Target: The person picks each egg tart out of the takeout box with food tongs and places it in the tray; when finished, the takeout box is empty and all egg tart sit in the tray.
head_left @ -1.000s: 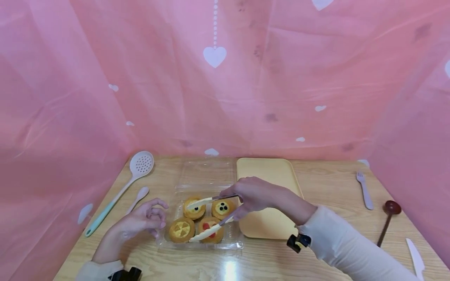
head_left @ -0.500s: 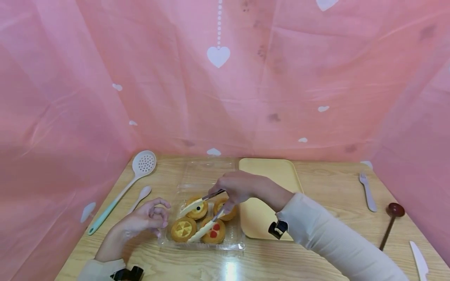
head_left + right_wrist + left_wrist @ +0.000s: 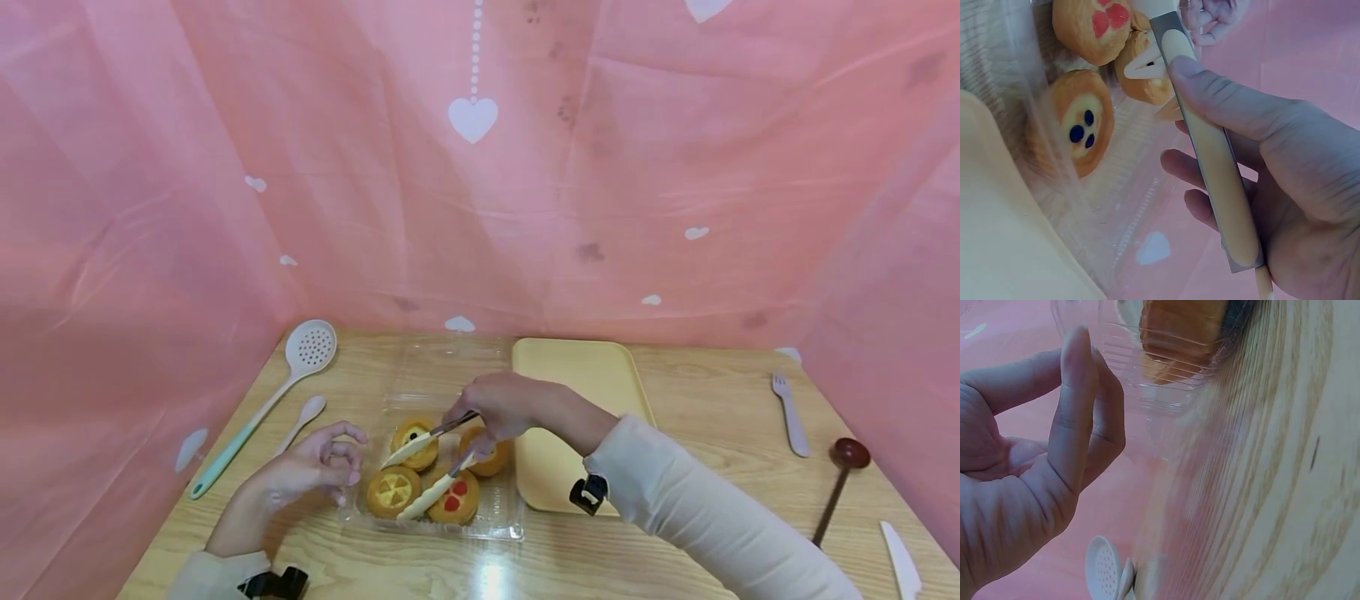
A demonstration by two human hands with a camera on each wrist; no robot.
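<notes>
A clear plastic container holds several small tarts. My right hand grips cream tongs over it, thumb along the upper arm. The tong arms are spread; in the head view their tips fall on either side of the yellow-topped tart, and contact cannot be told. A red-topped tart lies under the lower arm. The blueberry tart sits by my right fingers. My left hand rests on the table at the container's left edge, fingers loosely curled, holding nothing.
A yellow tray lies right of the container, partly under my right forearm. A slotted spoon and a small spoon lie at the left. A fork, a brown ladle and a knife lie at the right. Pink curtains enclose the table.
My right hand has moved left from the tray's edge to over the container, carrying the tongs' tips toward the left tarts. The left hand has stayed put.
</notes>
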